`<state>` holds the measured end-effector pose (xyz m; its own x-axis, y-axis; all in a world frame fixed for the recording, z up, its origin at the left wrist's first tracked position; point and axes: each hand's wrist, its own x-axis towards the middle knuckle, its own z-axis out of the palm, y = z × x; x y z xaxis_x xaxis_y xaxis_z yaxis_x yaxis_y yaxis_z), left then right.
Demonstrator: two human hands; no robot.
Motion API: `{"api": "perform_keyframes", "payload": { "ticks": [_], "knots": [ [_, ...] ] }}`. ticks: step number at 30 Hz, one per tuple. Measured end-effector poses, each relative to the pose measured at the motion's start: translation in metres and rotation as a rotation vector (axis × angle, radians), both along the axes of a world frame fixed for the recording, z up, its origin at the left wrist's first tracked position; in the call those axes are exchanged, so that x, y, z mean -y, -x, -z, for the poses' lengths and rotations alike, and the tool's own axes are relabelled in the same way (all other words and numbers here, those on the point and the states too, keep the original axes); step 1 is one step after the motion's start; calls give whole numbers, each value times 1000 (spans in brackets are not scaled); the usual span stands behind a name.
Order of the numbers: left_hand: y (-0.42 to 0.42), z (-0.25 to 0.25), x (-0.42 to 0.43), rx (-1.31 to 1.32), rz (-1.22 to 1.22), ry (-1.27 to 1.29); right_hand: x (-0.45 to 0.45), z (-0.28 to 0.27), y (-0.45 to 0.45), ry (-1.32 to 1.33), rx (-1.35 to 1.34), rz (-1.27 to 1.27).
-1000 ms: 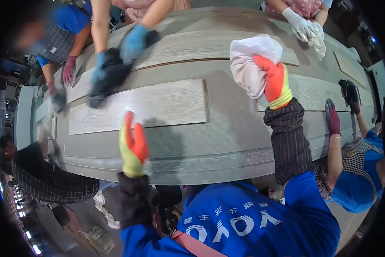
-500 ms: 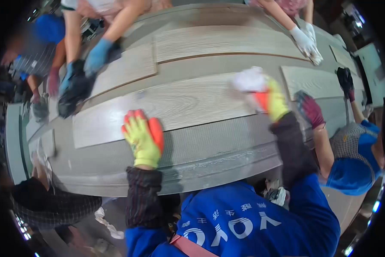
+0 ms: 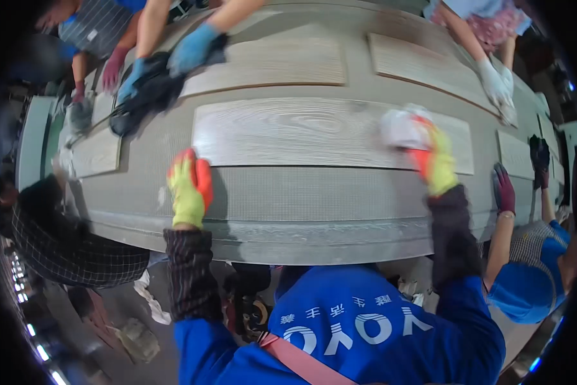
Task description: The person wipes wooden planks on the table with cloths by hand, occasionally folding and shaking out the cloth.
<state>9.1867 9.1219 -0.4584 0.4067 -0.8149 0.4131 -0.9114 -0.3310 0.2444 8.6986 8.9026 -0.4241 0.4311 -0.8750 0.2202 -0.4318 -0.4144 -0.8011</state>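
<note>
A long pale wood-grain plank (image 3: 269,135) lies across the grey surface before me. My left hand (image 3: 189,192), in a yellow and orange glove, is at the plank's near left corner, with its fingers stretched out and nothing held. Over the plank's right part, my right hand (image 3: 439,160), in a matching glove, grips a bunched white cloth (image 3: 404,128). The cloth rests against the plank's face; this hand is slightly blurred. Part of the plank under the cloth is hidden.
Across from me, a person's blue-gloved hands (image 3: 192,50) hold a dark cloth (image 3: 150,93) by another plank (image 3: 269,64). White-gloved hands (image 3: 499,90) touch a plank (image 3: 429,64) at far right. A maroon-gloved hand (image 3: 505,189) is near my right. A short plank (image 3: 96,154) lies left.
The planks sit farther right in view. My left hand has gone from lying on the plank's face to its left end. My right hand and cloth have shifted right.
</note>
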Motion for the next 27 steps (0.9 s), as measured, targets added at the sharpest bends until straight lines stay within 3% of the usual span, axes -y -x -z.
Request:
{"api": "perform_keyframes", "payload": {
  "ticks": [1, 3, 5, 7, 10, 12, 14, 15, 16, 19, 20, 22, 24, 25, 26, 27],
  "knots": [
    [-12, 2, 3, -97, 43, -21, 4, 7, 44, -349, 426, 197],
    [-33, 7, -6, -213, 85, -37, -19, 15, 37, -155, -2, 542],
    [-23, 7, 2, -252, 138, -43, -28, 65, -29, 113, -134, 475],
    [-18, 14, 8, -270, 180, -32, -54, 48, -173, 462, -514, 289],
    [-9, 24, 6, -824, 237, 215, -91, 47, -367, 457, -327, -88],
    [-4, 22, 4, -733, 256, 161, -98, 60, -417, 590, -239, -198],
    [-10, 25, 1, -570, 304, 7, -67, 39, -359, 539, -355, -329],
    [-11, 25, -2, -576, 322, -5, -53, 22, -310, 502, -565, -217],
    [-6, 23, 9, -574, 350, 28, -29, 30, -249, 618, -485, 40],
    [-5, 25, 5, -615, 372, 79, 27, 62, -68, 193, -54, 556],
    [-5, 30, 4, -651, 394, 72, 26, 62, -64, 120, -33, 690],
    [-3, 37, 5, -712, 457, 63, 2, 75, -149, 324, -319, 660],
    [-9, 49, 1, -669, 470, 36, -37, 72, -280, 545, -616, 444],
    [-10, 58, 1, -621, 477, 10, -56, 77, -337, 545, -564, 325],
    [-8, 60, -2, -576, 484, -30, -72, 101, -390, 666, -112, 222],
    [-7, 60, -4, -571, 506, -39, -88, 92, -404, 579, -167, 92]
  ]
}}
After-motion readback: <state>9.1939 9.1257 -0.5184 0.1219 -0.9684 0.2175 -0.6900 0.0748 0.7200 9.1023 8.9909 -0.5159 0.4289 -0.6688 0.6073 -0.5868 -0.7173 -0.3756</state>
